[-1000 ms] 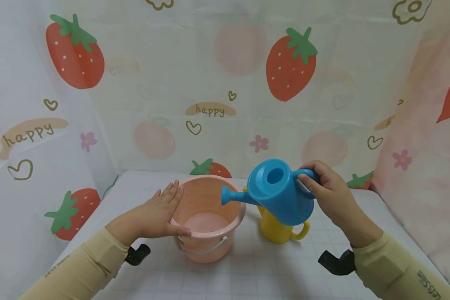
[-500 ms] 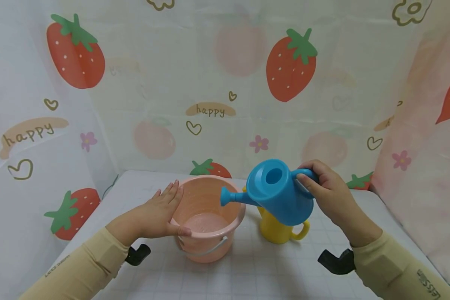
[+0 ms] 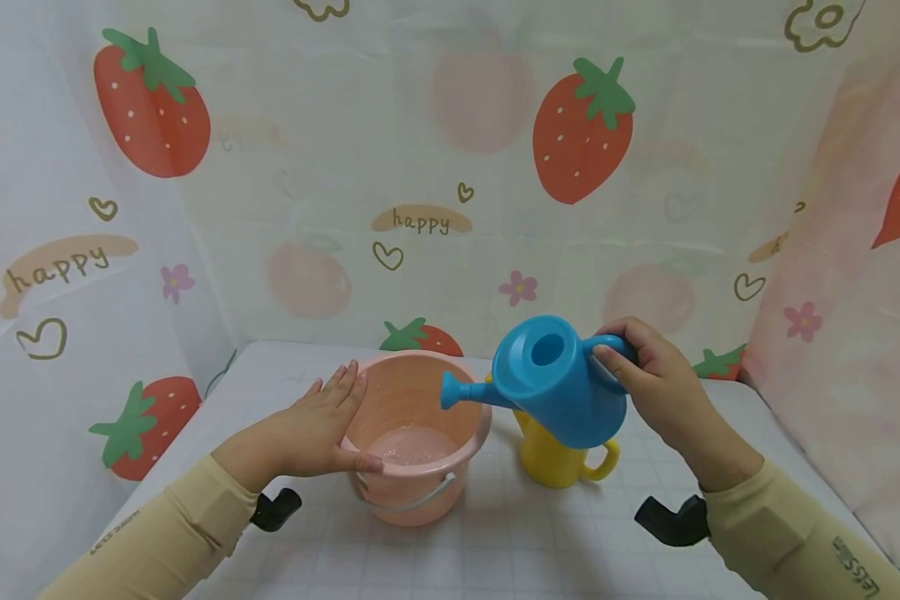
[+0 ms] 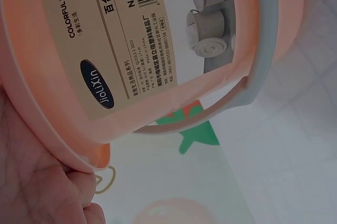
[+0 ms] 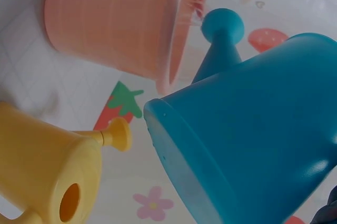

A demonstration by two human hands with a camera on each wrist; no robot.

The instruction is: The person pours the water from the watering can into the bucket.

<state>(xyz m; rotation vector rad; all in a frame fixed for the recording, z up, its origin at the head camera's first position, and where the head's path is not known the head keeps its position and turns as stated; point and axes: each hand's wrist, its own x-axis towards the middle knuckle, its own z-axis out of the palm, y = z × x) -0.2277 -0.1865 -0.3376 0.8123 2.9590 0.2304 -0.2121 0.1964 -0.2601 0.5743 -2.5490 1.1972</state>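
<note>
Blue watering can tilts toward bucket | right hand grips handle, left hand spread on rim | bottom newly speckled, suggesting pouring

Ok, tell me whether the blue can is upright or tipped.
Tipped: the blue can leans toward the bucket, its spout reaching over the rim.

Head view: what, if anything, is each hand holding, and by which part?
Right hand holds the blue watering can by its handle. Left hand just rests, fingers straight, on the rim of the pink bucket.
</note>
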